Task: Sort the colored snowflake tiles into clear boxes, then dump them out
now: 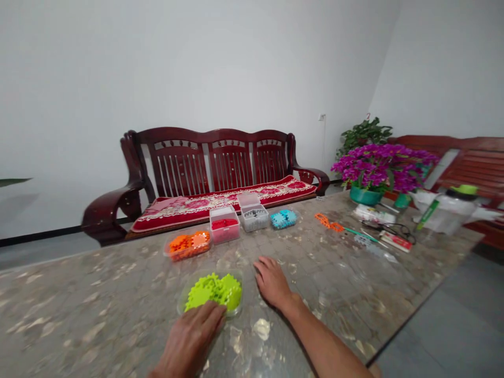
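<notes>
A clear tray of lime-green toothed pieces (212, 289) stands near the front of the marbled table. My left hand (192, 336) rests at its front edge, fingertips over the rim beside the green pieces; whether it grips anything is hidden. To the right of that tray my right hand (271, 281) lies on the tabletop, fingers slightly bent and apart, with nothing seen in it. Behind them stand a tray of orange pieces (191, 244), a box of red pieces (224, 224), an open-lidded box of grey pieces (255, 216) and a tray of blue pieces (284, 218).
On the right of the table (157, 304) lie an orange chain (328, 223), a green stick (362, 234), black cables and a red-white packet (396, 241). Purple flowers (381, 165) and a bottle (452, 210) stand farther right. A wooden bench (224, 163) is behind.
</notes>
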A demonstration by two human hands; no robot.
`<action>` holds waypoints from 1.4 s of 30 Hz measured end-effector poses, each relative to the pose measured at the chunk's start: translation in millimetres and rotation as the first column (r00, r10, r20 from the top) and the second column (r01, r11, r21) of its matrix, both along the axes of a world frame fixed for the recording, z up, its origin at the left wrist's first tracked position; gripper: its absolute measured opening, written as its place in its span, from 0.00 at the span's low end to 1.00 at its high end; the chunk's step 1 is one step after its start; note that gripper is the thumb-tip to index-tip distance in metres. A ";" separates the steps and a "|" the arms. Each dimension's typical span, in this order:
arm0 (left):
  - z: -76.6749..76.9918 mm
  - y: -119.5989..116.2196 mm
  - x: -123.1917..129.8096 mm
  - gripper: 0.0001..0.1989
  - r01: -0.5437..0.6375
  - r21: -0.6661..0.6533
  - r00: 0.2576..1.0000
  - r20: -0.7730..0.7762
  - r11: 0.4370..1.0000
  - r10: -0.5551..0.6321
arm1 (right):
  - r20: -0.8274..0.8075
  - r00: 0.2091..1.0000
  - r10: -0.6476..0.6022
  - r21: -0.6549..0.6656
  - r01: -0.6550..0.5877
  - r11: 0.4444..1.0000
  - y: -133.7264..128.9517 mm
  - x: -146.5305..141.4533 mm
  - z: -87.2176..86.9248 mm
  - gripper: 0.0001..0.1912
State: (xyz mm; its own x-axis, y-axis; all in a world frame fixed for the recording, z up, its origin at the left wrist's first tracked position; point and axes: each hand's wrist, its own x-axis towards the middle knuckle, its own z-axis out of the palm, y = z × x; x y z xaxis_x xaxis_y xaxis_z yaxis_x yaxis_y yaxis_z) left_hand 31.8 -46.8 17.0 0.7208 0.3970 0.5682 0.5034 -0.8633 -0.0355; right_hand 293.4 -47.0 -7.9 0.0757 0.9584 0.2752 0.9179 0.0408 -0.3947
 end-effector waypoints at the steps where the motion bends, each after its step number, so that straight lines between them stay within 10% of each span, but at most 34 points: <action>1: 1.1 -3.3 13.3 0.17 0.005 -0.027 1.000 -0.019 1.000 -0.005 | -0.009 1.000 0.015 -0.004 -0.015 1.000 -1.5 1.8 0.5 0.20; 8: 1.8 -5.8 69.3 0.15 -0.062 -0.066 0.998 -0.031 0.996 0.060 | -0.243 0.954 0.178 -0.028 -0.191 0.981 -18.4 27.4 17.0 0.19; 12: -2.0 -0.1 61.3 0.16 0.028 -0.063 0.995 0.097 0.998 -0.022 | -0.273 0.962 0.009 -0.001 -0.010 1.000 -43.0 72.2 27.2 0.20; 17: -7.5 25.1 23.6 0.16 0.015 -0.134 0.966 0.256 0.991 0.020 | -0.043 0.968 -0.245 -0.086 0.241 0.967 -77.7 166.0 38.7 0.29; 22: -15.2 59.0 7.5 0.46 -0.003 -0.416 0.973 0.209 0.910 0.099 | 0.265 0.925 -0.274 -0.225 0.335 0.915 -85.0 222.6 53.5 0.28; 29: -31.3 73.2 11.1 0.42 0.072 -0.736 0.973 0.199 0.673 0.114 | 0.247 0.951 -0.185 -0.328 0.262 0.908 -68.0 216.4 42.6 0.22; 42: -38.7 63.6 14.9 0.42 0.147 -0.746 0.922 0.341 0.650 0.183 | -0.234 0.949 -0.213 -0.107 0.193 0.975 -42.0 168.0 29.7 0.13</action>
State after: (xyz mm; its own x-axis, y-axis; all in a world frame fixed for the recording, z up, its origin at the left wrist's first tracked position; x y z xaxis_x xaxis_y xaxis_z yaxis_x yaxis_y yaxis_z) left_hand 46.7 16.8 -21.7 0.5195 0.8090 0.2750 0.3501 -0.4951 0.7952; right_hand 461.4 -89.0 21.8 0.3256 0.9342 0.1459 0.7797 -0.1780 -0.6003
